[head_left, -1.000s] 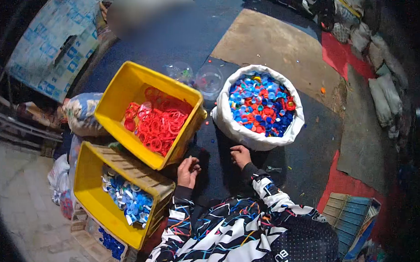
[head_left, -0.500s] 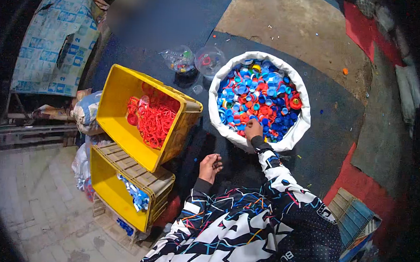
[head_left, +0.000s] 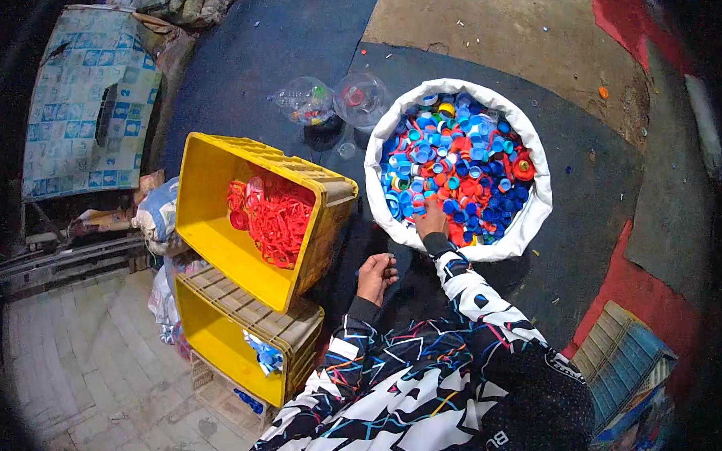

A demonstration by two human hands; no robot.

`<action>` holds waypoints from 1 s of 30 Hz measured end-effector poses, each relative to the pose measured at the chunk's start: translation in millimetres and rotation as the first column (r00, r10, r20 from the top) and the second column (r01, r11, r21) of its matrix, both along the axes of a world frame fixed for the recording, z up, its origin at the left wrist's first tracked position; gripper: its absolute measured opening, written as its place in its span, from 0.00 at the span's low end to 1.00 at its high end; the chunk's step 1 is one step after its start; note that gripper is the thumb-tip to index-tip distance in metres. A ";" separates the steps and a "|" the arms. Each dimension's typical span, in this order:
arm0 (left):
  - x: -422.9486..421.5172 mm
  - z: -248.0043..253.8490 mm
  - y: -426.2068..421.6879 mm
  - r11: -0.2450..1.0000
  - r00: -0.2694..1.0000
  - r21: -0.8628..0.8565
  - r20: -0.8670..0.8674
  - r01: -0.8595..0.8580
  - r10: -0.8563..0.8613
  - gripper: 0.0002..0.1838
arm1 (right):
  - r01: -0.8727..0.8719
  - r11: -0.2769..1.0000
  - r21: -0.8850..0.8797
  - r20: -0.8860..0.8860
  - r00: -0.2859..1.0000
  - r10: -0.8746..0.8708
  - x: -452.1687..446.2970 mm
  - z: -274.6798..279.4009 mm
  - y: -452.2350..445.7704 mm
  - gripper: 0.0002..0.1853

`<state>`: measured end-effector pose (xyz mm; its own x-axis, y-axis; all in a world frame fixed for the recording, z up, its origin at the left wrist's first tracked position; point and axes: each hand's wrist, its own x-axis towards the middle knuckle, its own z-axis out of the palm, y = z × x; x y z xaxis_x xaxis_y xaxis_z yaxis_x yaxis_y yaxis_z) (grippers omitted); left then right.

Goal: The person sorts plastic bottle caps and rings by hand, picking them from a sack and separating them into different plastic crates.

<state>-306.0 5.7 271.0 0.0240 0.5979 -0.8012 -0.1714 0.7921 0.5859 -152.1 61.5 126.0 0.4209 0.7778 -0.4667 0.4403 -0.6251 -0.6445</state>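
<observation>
Two hands: both bare, below black and white patterned sleeves (head_left: 491,300).
Right hand (head_left: 432,220): reaches over the near edge of the big white sack (head_left: 538,203), with its fingers down at the caps; I can't tell if they pinch one.
Left hand (head_left: 377,278): sits near the sack but apart from it, fingers bent in; I can't tell if anything is between them.
Caps (head_left: 468,162): a big heap inside the sack, mostly blue and red, with some white and yellow.
Clear tubs (head_left: 362,99): two see-through ones stand just beside the sack, on its far left side.
Upper yellow crate (head_left: 202,218): near the left hand, with red rings (head_left: 284,232) in it.
Lower yellow crate (head_left: 212,325): just beside the other crate, nearer the person, with blue and white bits (head_left: 265,355) showing.
Ground: dark mat (head_left: 591,207) around the sack, a brown patch (head_left: 514,39) beyond.
</observation>
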 end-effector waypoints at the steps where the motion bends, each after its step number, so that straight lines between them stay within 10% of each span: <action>1: -2.9 -2.6 3.5 1.000 1.000 -0.002 -0.003 0.005 -0.005 0.08 | -0.023 0.999 -0.029 0.055 0.998 0.025 -2.2 5.0 1.8 0.26; 16: -2.7 -42.7 49.7 0.980 0.984 0.102 -0.056 0.172 -0.167 0.07 | 0.059 0.953 0.297 -0.031 0.998 -0.052 26.4 -12.9 -10.8 0.18; 19: 12.8 -70.4 67.5 0.750 0.779 0.371 -0.552 0.547 -0.295 0.08 | 0.288 0.912 0.294 -0.237 0.946 -0.222 55.1 1.7 -14.0 0.17; 21: 29.7 -65.4 82.9 0.581 0.623 0.368 -0.710 0.726 -0.329 0.08 | 0.503 0.864 0.019 -0.647 0.665 -0.373 78.7 43.1 -13.8 0.13; 23: 48.2 -45.4 97.6 0.297 0.103 0.018 -0.956 0.955 -0.275 0.10 | 0.595 0.803 -0.035 -0.837 0.422 -0.349 97.7 47.0 -24.6 0.12; 30: 59.7 -92.0 128.7 0.016 -0.152 -0.153 -0.988 0.988 -0.040 0.15 | 0.728 0.677 -0.104 -0.904 0.215 -0.370 117.9 65.2 -60.9 0.06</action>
